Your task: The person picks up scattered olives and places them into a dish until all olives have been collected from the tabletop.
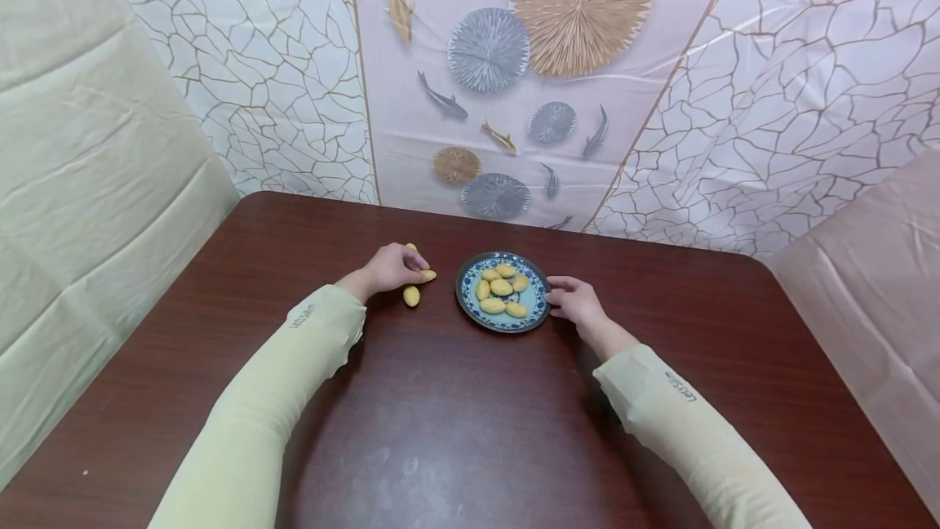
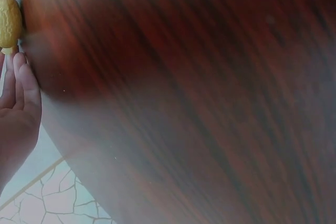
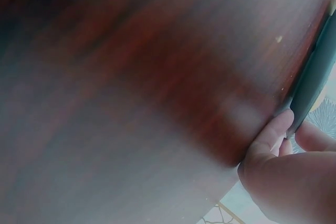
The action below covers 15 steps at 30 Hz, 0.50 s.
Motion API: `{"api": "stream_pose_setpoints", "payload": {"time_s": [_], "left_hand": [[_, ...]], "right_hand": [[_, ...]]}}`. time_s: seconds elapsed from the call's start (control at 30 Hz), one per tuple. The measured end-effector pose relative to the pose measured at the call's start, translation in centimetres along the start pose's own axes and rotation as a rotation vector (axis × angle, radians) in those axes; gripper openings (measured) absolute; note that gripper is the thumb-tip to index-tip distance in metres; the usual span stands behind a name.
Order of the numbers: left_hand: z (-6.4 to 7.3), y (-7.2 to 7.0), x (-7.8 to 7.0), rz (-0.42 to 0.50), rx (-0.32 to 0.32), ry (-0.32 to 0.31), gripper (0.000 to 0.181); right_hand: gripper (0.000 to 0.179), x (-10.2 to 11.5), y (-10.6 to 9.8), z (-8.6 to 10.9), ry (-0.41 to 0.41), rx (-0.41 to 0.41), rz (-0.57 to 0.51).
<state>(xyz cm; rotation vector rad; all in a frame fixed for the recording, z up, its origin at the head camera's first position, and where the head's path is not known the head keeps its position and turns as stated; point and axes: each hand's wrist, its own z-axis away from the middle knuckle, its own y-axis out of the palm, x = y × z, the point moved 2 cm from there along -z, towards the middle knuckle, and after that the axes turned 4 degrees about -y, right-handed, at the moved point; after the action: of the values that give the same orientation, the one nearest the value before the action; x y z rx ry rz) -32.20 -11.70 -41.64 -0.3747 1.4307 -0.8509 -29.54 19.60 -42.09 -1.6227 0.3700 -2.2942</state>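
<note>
My left hand is at the left of the plate, its thumb and fingertips pinching a wrinkled yellow oval piece that looks like a date. A second yellow piece lies on the table just nearer to me. Another yellow piece shows partly behind the fingers. In the left wrist view a yellow piece appears beyond the left hand's fingertips. On the right, my right hand grips the rim of a blue-patterned plate between thumb and fingers. Several similar yellow pieces lie on the plate.
Everything lies on a dark reddish-brown table. A patterned curtain hangs behind its far edge, with pale cloth at the left and more cloth at the right.
</note>
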Motion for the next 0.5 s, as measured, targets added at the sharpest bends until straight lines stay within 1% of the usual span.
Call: {"api": "stream_pose_setpoints", "payload": {"time_s": [0.23,0.5], "left_hand": [[0.07,0.00,-0.08,0.032,-0.014,-0.011,0.026],[-0.32,-0.22,-0.50,0.075,-0.041,-0.007,0.024]], "right_hand": [[0.042,-0.02,0.09,-0.03,-0.011,0.006,0.001],[0.042,0.07,0.11,0.09,-0.008,0.001,0.001]]}}
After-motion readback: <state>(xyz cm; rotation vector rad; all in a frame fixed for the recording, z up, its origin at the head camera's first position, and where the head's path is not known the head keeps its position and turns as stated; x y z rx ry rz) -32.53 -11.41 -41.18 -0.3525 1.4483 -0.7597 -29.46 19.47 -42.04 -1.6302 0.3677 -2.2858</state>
